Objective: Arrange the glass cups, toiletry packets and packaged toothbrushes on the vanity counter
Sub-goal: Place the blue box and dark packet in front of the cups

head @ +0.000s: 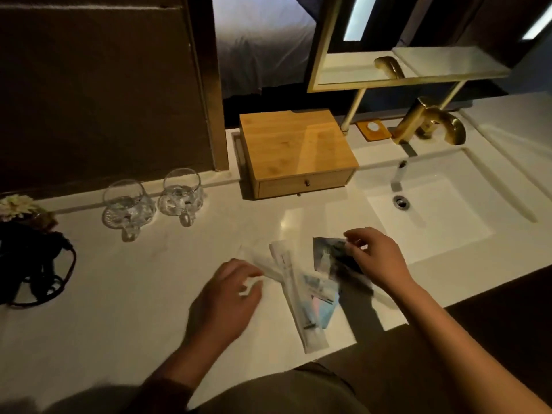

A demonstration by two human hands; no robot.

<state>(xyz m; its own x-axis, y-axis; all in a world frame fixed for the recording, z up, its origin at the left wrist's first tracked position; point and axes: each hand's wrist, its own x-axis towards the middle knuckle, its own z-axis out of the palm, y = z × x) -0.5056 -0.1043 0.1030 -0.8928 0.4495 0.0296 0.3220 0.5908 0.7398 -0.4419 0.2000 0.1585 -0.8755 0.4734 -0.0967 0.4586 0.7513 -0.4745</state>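
- The packaged toothbrushes (294,294) lie in a loose heap near the front edge of the counter (119,294), left of the sink (430,216). I count two long white sleeves. One runs from up-left to down-right, its low end almost at the front edge; the other crosses it near the top and slants off to the left.
- The toiletry packets (324,255) sit just right of that crossing, dark and glossy. One more shiny packet (321,294) peeps out from under the longer sleeve.
- My left hand (227,300) is at the left side of the heap, fingers loosely spread. The fingertips touch the slanted sleeve or hover over it; blur keeps me from saying which, and I see no closed grip.
- My right hand (373,258) is over the dark packets, thumb and forefinger drawn together at the upper edge. It looks like a pinch on a packet, though I cannot be sure it has hold.
- So each hand has its own target: sleeves for the left, packets for the right. The long sleeve's axis points toward me, so I judge it needs turning before it lines up with the counter.
- The glass cups (155,204) stand side by side at the back left, handles toward me, well apart from both hands. The left is nearer.
- A wooden drawer box (295,150) stands at the back, between the cups and the gold faucet (430,124).
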